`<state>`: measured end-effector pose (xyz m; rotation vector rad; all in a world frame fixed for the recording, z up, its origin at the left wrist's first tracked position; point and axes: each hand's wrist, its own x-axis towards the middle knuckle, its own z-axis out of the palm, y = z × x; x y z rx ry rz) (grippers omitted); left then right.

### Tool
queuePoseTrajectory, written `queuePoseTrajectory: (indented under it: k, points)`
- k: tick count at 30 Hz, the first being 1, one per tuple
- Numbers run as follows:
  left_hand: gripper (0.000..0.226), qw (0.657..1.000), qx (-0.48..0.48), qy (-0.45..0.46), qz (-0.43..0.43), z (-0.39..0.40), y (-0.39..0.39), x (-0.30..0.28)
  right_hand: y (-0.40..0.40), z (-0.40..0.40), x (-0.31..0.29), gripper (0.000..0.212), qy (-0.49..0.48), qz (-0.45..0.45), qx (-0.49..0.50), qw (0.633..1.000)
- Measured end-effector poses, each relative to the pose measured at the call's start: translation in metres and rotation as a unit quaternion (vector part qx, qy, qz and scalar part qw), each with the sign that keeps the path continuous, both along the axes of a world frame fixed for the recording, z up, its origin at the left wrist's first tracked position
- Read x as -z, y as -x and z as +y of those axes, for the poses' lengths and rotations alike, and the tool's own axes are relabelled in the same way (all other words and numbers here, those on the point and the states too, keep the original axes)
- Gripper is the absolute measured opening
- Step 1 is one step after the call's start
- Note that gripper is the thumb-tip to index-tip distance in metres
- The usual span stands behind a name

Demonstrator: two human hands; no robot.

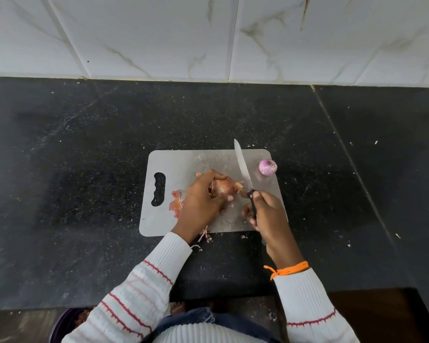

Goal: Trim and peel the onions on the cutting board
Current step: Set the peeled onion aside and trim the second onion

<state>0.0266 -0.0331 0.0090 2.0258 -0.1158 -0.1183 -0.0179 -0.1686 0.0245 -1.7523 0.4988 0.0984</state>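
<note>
Onion point(224, 186) within left-hand fingers point(209, 175)

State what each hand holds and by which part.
The left hand grips the unpeeled onion around its body. The right hand holds the knife by its black handle, blade pointing away.

The bench point(84, 149) was left bare at its left and right edges; the cutting board point(174, 164) was crowded by a peeled onion point(267, 166) and peel scraps point(176, 203).
</note>
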Motion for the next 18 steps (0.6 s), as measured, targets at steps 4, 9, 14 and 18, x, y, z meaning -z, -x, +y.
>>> queuePoseTrajectory:
  k: [4,9,14,18]
  points:
    - [0.033,1.0,-0.002,0.02,0.004,-0.0002,0.0004,-0.0016,0.0014,0.0031,0.0,0.029,-0.058,0.04,-0.009,0.997]
    - [0.03,1.0,-0.01,0.026,0.014,0.0001,-0.0012,-0.0021,-0.0019,0.001,-0.0038,0.031,-0.218,0.088,0.011,0.972]
    - [0.031,0.999,-0.013,0.035,0.027,0.0009,-0.0011,-0.0016,-0.0043,-0.0016,-0.0065,0.037,-0.297,0.15,0.032,0.942]
    - [0.029,0.999,-0.011,0.031,0.028,0.0008,0.0,-0.0037,-0.0032,-0.0007,-0.0064,0.037,-0.299,0.161,0.029,0.94]
